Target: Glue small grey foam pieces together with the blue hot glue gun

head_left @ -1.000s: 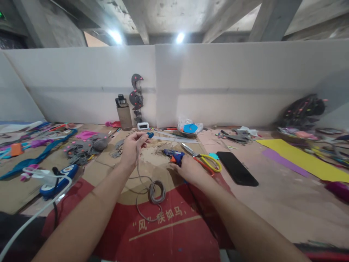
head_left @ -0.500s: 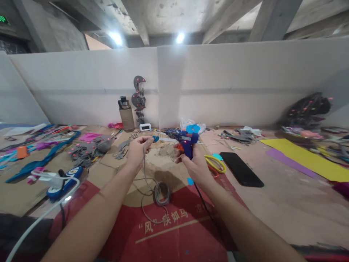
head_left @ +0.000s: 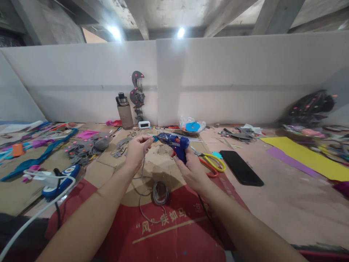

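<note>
My right hand (head_left: 189, 166) grips a blue hot glue gun (head_left: 178, 146) with a small red light on its side. Its nozzle points left and meets, or nearly meets, a small blue piece (head_left: 155, 138). That piece is pinched in the fingertips of my left hand (head_left: 139, 150), together with a thin grey cord. The cord hangs down to a loose coil (head_left: 160, 193) on the red and brown cardboard (head_left: 174, 238). Whether the nozzle touches the blue piece, I cannot tell.
Scissors (head_left: 214, 163) with yellow and orange handles and a black phone (head_left: 241, 168) lie right of my right hand. A bottle (head_left: 125, 113) and a small white clock (head_left: 144, 124) stand at the back. On the left are a power strip (head_left: 61, 182) and grey pieces with pink dots (head_left: 88, 147).
The glue gun has moved left and slightly down, bringing its nozzle to the blue piece. My left hand stays almost in place, still pinching the piece and cord.
</note>
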`<act>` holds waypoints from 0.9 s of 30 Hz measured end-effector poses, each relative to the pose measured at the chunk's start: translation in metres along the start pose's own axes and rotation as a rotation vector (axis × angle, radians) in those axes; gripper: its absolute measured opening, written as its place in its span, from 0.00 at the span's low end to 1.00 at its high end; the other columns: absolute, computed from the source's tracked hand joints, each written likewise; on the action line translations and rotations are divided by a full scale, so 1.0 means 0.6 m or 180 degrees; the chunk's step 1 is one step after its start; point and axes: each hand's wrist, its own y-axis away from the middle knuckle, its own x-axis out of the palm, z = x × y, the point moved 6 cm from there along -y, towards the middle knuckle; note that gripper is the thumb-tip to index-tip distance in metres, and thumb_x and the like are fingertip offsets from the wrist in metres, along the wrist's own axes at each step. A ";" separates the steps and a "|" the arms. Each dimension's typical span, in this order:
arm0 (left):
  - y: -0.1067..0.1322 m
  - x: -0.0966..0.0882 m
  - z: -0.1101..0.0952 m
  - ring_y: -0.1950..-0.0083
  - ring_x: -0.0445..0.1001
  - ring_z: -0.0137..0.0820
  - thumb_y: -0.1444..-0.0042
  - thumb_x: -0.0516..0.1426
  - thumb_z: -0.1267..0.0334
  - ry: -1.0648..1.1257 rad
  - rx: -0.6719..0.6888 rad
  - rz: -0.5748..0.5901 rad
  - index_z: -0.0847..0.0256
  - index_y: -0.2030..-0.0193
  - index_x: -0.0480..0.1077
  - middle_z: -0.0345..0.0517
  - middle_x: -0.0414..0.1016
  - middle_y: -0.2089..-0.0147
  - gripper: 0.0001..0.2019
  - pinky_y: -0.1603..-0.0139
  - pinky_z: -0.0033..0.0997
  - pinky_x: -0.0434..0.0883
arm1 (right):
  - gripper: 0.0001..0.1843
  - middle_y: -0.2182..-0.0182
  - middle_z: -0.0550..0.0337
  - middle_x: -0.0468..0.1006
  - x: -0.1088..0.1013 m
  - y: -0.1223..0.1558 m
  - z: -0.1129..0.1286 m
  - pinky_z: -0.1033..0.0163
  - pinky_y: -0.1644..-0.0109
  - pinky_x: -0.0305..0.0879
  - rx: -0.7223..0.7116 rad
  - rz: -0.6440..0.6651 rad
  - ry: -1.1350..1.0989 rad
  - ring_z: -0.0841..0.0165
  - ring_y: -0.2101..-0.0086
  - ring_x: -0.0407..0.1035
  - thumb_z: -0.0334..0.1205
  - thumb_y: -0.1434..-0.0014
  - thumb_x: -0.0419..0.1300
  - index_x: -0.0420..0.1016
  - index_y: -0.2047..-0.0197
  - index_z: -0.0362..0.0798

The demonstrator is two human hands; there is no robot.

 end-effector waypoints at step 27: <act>0.007 0.001 -0.008 0.78 0.59 0.22 0.59 0.64 0.55 -0.0061 0.0117 -0.0023 0.65 0.69 0.75 0.38 0.67 0.78 0.14 0.78 0.23 0.54 | 0.16 0.59 0.50 0.72 0.003 0.002 0.014 0.54 0.54 0.64 -0.0085 -0.0141 0.0219 0.61 0.60 0.67 0.39 0.40 0.50 0.62 0.48 0.45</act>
